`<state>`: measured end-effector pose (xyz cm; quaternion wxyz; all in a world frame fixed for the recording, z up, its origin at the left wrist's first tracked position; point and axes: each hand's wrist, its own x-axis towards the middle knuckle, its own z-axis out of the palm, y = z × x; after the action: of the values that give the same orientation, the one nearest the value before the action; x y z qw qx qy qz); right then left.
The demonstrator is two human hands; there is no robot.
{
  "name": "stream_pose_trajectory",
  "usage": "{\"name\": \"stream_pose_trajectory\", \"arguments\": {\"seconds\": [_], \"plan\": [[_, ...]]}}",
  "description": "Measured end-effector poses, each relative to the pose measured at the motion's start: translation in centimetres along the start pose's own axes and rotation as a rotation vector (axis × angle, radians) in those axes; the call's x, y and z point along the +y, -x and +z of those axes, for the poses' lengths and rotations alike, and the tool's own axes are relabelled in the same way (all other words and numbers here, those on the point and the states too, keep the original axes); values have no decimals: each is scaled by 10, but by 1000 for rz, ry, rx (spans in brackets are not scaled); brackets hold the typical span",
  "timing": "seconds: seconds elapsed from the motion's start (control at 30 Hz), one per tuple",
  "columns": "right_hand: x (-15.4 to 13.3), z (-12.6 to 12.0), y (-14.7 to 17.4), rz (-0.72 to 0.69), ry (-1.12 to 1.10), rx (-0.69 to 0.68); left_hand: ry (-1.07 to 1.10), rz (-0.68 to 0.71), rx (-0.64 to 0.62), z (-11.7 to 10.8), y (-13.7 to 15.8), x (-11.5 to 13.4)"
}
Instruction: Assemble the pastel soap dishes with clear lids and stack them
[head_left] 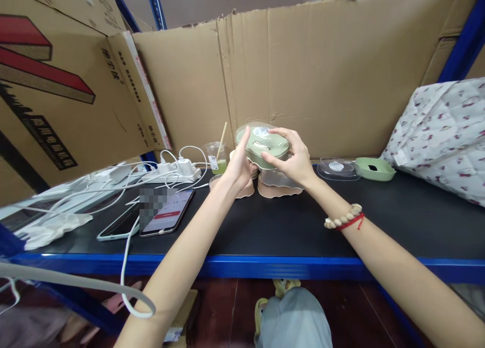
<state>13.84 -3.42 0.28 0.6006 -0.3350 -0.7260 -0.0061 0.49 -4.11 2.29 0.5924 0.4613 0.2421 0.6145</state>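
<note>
A light green box with a clear domed lid (267, 142) is held up between both of my hands, a white round sticker on its top. My left hand (239, 161) presses against its left side, thumb up. From the right, my right hand (291, 153) curls around it, with thumb and forefinger on the front and lid. Just under it stands a clear plastic container (278, 177). Tan wavy-edged pieces (279, 187) lie beneath on the black shelf. Whether the green box touches the container below cannot be made out.
To the right are a clear lid (338, 169), a green tray (375, 169) and a patterned cloth bag (439, 141). Leftward lie two phones (166, 211), a power strip (174, 171) with tangled white cables and a cup of green drink (217, 161). Cardboard (322, 75) walls the back.
</note>
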Motion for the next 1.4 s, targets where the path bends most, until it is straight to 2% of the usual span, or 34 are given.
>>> {"name": "stream_pose_trajectory", "arguments": {"seconds": [0.4,0.53,0.63,0.73,0.83,0.93,1.0,1.07,1.13,1.2,1.27,1.3,1.37,1.4], "plan": [[-1,2,0,2,-44,-10,54,29,28,-3,-4,-5],[1,4,-2,99,-182,18,69,91,19,-1,-2,-5],[3,5,-4,215,-309,-15,45,172,24,-1,-2,-3],[2,6,-4,269,-404,-47,-53,261,65,-7,-6,0],[2,4,-5,244,-432,-5,-213,376,142,-14,-13,1],[-1,-2,-7,196,-390,97,-500,583,251,-17,-13,2],[-5,-10,-5,170,-360,181,-748,669,268,-14,-6,4],[-11,-21,3,196,-356,211,-951,617,245,-10,9,8],[-16,-35,17,290,-340,124,-1132,485,252,-7,31,9],[-20,-48,36,451,-256,-32,-1310,236,216,-7,56,3],[-20,-57,55,701,-152,-219,-1458,-26,153,-10,76,-8],[-20,-60,63,765,-115,-272,-1537,-101,150,-12,83,-15],[-18,-63,76,752,-91,-324,-1706,-164,73,-13,90,-26],[-18,-63,80,693,-83,-347,-1785,-136,28,-11,90,-30]]}}
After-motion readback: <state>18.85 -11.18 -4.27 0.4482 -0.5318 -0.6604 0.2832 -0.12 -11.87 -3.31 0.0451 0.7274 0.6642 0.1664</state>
